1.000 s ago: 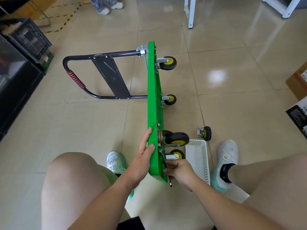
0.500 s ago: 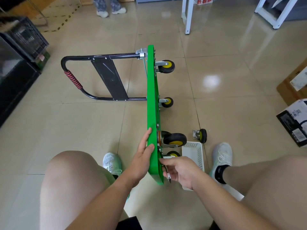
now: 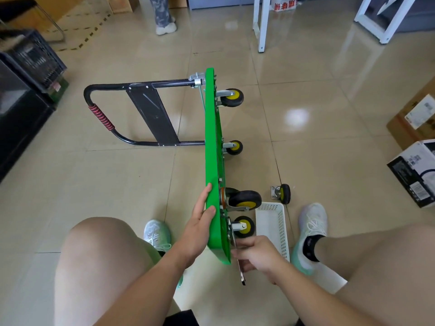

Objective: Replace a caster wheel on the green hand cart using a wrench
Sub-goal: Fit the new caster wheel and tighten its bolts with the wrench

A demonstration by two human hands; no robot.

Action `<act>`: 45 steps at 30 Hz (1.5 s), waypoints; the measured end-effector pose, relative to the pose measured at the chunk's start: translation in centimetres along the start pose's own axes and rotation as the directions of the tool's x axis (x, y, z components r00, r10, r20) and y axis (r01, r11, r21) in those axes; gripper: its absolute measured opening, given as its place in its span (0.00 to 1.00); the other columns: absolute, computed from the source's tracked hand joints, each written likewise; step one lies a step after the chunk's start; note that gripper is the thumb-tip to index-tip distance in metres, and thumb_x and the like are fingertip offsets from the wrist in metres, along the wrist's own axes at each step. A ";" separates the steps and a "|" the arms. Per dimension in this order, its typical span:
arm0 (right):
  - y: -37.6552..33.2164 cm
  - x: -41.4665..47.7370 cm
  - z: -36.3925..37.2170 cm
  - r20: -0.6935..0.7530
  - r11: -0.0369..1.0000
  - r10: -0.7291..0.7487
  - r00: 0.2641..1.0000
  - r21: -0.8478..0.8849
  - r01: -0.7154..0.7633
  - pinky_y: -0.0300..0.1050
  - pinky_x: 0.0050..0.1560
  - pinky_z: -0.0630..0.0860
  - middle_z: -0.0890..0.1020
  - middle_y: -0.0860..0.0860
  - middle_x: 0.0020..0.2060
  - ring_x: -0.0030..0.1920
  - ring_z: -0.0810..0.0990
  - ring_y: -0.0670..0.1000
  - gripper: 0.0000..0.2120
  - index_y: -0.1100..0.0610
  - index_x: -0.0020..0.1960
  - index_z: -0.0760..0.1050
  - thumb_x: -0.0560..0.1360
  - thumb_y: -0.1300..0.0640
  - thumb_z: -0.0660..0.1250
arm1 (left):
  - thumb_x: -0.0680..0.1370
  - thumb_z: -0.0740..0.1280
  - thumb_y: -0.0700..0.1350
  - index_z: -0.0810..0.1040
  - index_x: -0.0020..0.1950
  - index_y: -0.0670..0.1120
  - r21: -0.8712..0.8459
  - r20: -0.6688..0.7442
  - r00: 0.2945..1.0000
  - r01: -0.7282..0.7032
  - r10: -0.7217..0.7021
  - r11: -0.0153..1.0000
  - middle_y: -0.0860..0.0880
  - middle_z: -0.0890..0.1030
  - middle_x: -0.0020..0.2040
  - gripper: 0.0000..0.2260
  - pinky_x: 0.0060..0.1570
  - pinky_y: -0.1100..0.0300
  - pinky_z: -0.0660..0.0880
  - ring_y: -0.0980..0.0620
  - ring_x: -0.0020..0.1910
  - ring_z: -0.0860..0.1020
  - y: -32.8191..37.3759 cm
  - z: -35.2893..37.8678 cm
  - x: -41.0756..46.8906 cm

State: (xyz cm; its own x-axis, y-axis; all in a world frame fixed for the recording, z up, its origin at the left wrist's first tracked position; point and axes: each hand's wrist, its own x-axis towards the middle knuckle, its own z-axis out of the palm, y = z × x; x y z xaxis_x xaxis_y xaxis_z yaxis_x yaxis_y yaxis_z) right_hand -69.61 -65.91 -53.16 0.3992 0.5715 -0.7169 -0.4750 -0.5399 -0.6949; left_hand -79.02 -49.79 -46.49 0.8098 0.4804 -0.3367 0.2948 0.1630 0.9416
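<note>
Standing on its long edge on the tiled floor, the green hand cart (image 3: pixel 213 161) is being catalogued from the head view, its only view. Left hand (image 3: pixel 200 222): being pressed flat and open-fingered against the cart's deck side near its close end. Right hand (image 3: pixel 255 256): being closed round the wrench (image 3: pixel 241 271), beside the cart's nearest corner; whether the wrench head is seated on a bolt cannot be told. Nearest caster wheel (image 3: pixel 243 226): being worked on, already mounted. Loose caster wheel (image 3: pixel 281 193): lying apart from the cart's underside, beyond the white basket (image 3: pixel 273 229). Progress is being judged late: swap apparently made, tightening apparently left.
</note>
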 end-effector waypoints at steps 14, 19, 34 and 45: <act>-0.3 2.8 1.5 -0.012 0.995 -0.078 0.997 0.057 0.078 0.58 0.62 0.80 0.87 0.56 0.52 0.53 0.86 0.58 0.20 0.64 0.66 0.79 0.74 0.69 0.74 | 0.84 0.58 0.55 0.62 0.74 0.78 -0.009 0.007 1.000 0.000 0.000 1.000 0.60 0.68 0.79 0.23 0.77 0.45 0.67 0.55 0.76 0.71 0.2 -0.2 -0.3; -0.7 2.0 1.7 0.000 0.995 -0.101 0.995 0.006 0.101 0.58 0.56 0.83 0.88 0.57 0.46 0.46 0.87 0.59 0.16 0.59 0.61 0.83 0.73 0.66 0.75 | 0.89 0.55 0.49 0.62 0.73 0.80 0.011 0.000 1.000 0.016 -0.016 1.000 0.60 0.68 0.79 0.24 0.77 0.45 0.68 0.55 0.75 0.72 0.3 -0.3 -0.3; -5.8 -2.8 1.3 0.132 0.980 0.033 0.991 0.192 -0.059 0.42 0.30 0.78 0.81 0.57 0.32 0.29 0.80 0.51 0.06 0.67 0.50 0.80 0.77 0.63 0.72 | 0.89 0.56 0.49 0.63 0.72 0.81 0.009 -0.016 1.000 -0.003 0.003 1.000 0.61 0.68 0.78 0.23 0.78 0.48 0.66 0.58 0.75 0.71 0.3 -0.1 -0.3; 0.1 -0.7 0.8 -0.021 0.999 -0.033 0.999 -0.012 0.032 0.50 0.39 0.83 0.87 0.57 0.41 0.36 0.85 0.56 0.14 0.59 0.59 0.83 0.74 0.64 0.74 | 0.85 0.57 0.54 0.62 0.74 0.79 0.005 -0.006 1.000 -0.005 0.005 1.000 0.61 0.68 0.79 0.22 0.77 0.45 0.67 0.54 0.76 0.71 0.0 -0.2 0.0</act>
State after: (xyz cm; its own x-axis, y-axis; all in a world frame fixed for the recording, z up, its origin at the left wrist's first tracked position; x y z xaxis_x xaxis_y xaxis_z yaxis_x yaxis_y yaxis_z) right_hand -70.60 -65.85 -52.64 0.4305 0.5760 -0.6949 -0.4528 -0.5282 -0.7183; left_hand -79.12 -49.67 -46.52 0.8082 0.4865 -0.3319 0.2934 0.1559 0.9432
